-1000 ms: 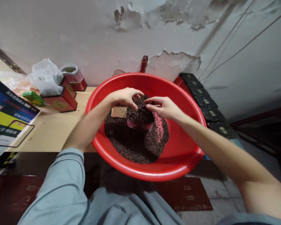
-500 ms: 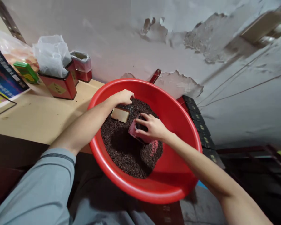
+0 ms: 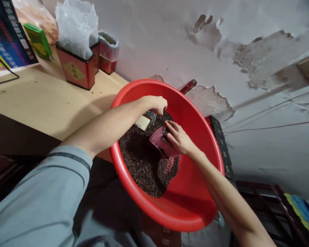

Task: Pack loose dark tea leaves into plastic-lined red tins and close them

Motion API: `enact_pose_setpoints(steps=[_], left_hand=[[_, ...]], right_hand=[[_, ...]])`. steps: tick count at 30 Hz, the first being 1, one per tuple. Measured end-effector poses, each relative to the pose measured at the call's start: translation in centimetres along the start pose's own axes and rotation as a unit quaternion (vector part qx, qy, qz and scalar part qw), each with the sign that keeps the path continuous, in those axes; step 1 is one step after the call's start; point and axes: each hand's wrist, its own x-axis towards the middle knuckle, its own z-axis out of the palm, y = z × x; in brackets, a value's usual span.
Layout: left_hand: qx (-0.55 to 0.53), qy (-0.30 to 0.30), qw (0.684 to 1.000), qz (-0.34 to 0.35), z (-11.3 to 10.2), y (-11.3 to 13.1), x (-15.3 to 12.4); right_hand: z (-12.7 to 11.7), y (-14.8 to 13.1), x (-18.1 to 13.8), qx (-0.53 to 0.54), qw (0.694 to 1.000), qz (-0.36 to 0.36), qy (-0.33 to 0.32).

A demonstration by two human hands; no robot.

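A large red plastic basin (image 3: 195,209) holds a heap of dark, dried loose leaves (image 3: 141,175) that look like tea. My right hand (image 3: 180,139) is wrapped round a small reddish box (image 3: 161,139) lying tilted on the leaves, its open end towards the left. A plastic lining seems to cover the box. Over the far side of the heap is my left hand (image 3: 157,104), its fingers curled down; whatever they hold is hidden. Beside its wrist lies a cream-coloured rectangular lid (image 3: 143,122), with a dark shiny flat piece (image 3: 151,116) next to it.
On the wooden table (image 3: 41,99) at left stand red tins (image 3: 76,70) with plastic bags (image 3: 78,25) in them, a green packet (image 3: 38,41) and a printed box (image 3: 9,37). Black boxes (image 3: 221,144) line the peeling wall (image 3: 157,41) at right.
The view has swung left and shifted, so the table items appear further right. My right hand still grips the reddish box, whose side now shows more. My left hand's fingers are more curled.
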Motion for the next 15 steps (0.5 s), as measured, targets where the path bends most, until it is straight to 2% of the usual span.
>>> enact_pose_setpoints(steps=[2, 7, 12, 15], left_hand=[[-0.005, 0.003, 1.000, 0.001, 0.1, -0.2, 0.2], [-0.037, -0.001, 0.999, -0.018, 0.3, -0.6, 0.7], [-0.046, -0.004, 0.999, -0.027, 0.1, -0.9, 1.0], [-0.049, 0.002, 0.999, -0.015, 0.3, -1.0, 1.3]], right_hand=[[0.2, 0.6, -0.2, 0.007, 1.000, -0.013, 0.003], [-0.1, 1.8, -1.4, 0.004, 0.993, -0.116, 0.006], [-0.3, 2.1, -2.7, -0.009, 0.988, -0.152, -0.034], [-0.1, 2.0, -2.8, -0.019, 0.989, -0.145, -0.028]])
